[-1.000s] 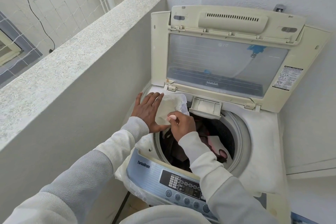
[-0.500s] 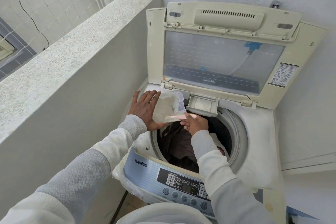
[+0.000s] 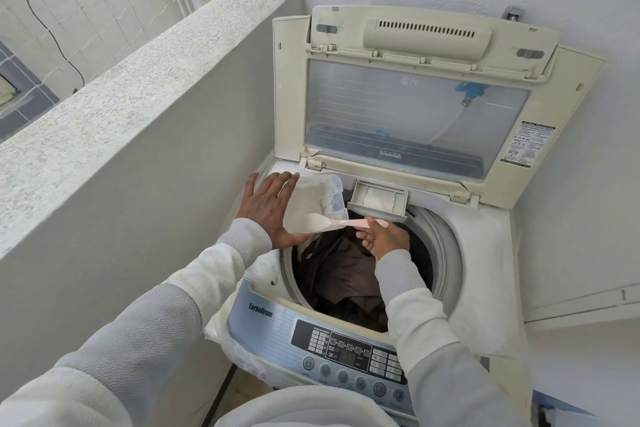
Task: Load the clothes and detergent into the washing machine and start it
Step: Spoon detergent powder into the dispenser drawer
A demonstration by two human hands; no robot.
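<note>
A top-loading washing machine [image 3: 481,253] stands with its lid [image 3: 415,107] raised. Dark clothes [image 3: 346,277] fill the drum. My left hand [image 3: 266,208] supports a clear plastic bag of white detergent powder [image 3: 308,204] from the left, over the drum's back-left edge. My right hand [image 3: 384,239] holds a pink spoon [image 3: 356,222] by its handle; the spoon's bowl, heaped with powder, is at the bag's mouth. The detergent drawer [image 3: 379,199] is pulled out just right of the bag, with powder inside.
The control panel [image 3: 346,354] with buttons runs along the machine's front edge. A low speckled-top wall [image 3: 145,114] borders the machine on the left. White walls close in behind and to the right. A plastic cover [image 3: 221,329] bunches at the machine's front-left corner.
My right hand went from inside the bag to its mouth, drawing out the pink spoon loaded with powder. The bag has opened up and tilted slightly; my left hand stays under it.
</note>
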